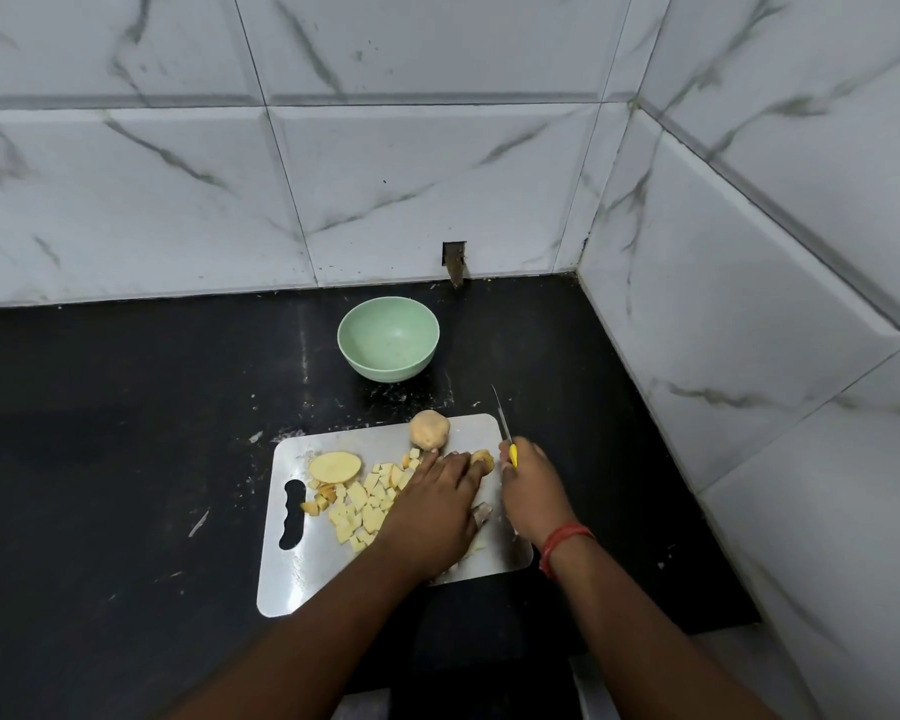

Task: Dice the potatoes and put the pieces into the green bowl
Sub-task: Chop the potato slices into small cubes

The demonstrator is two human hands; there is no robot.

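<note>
A steel cutting board (pixel 302 579) lies on the black counter. On it are a pile of several diced potato pieces (pixel 362 504), a flat potato slice (pixel 334 467) and a whole unpeeled potato (pixel 429 430) at the far edge. My left hand (pixel 437 506) lies over the board with its fingertips on a small potato piece (pixel 483 458). My right hand (pixel 533 493) grips a knife (pixel 502 414) by its yellow handle, blade pointing away and raised off the board. The green bowl (pixel 388 338) stands beyond the board with nothing in it.
The black counter (pixel 126 433) ends at marble-tiled walls behind and to the right, forming a corner. A dark cut-out (pixel 454 262) sits in the back wall just behind the bowl. A red thread bracelet (pixel 562 543) circles my right wrist.
</note>
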